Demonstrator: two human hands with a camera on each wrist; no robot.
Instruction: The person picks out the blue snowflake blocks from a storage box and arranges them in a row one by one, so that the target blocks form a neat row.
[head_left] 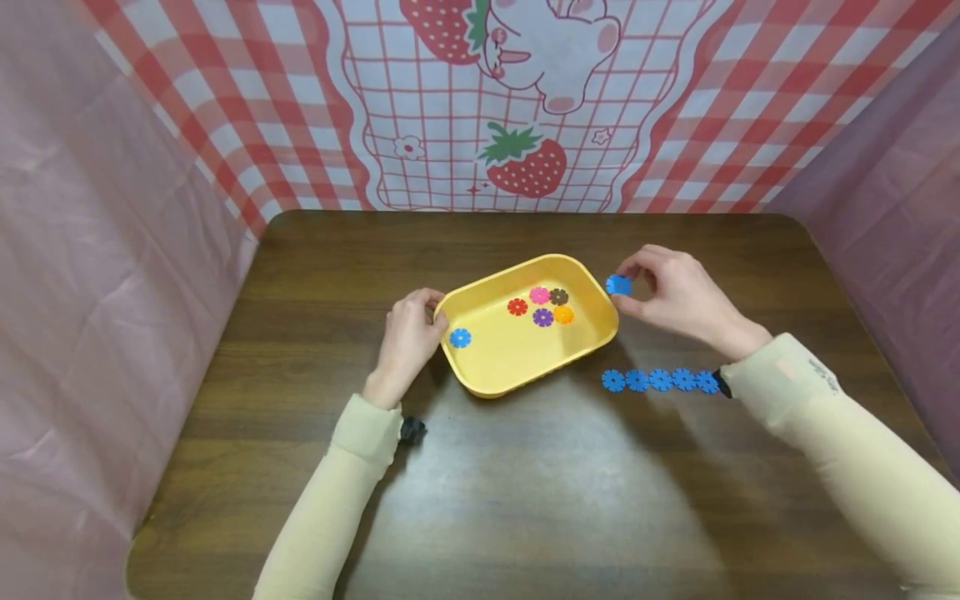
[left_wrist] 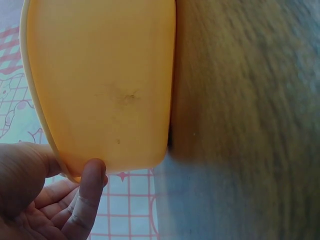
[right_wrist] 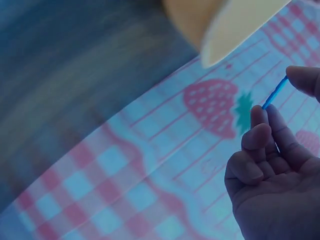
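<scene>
My left hand (head_left: 408, 333) grips the left rim of a yellow plastic tray (head_left: 502, 354), thumb and fingers on either side of the edge in the left wrist view. Inside the tray, a blue snowflake disc (head_left: 461, 337) lies near the left end. Red (head_left: 517, 307), pink (head_left: 540, 296), brown (head_left: 558, 297), purple (head_left: 543, 317) and orange (head_left: 563, 314) discs are grouped toward its right. Just beyond the right rim, my right hand (head_left: 678, 296) pinches another blue snowflake disc (head_left: 618, 284) between thumb and fingertip; the right wrist view shows this disc (right_wrist: 275, 93) edge-on.
Several blue snowflake discs (head_left: 660, 380) form a straight row on the wooden table (head_left: 525, 492), right of and nearer than the tray; my right sleeve meets the row's right end in view. A strawberry-patterned cloth (head_left: 495, 100) hangs behind the table, with pink curtains (head_left: 97, 292) at the sides.
</scene>
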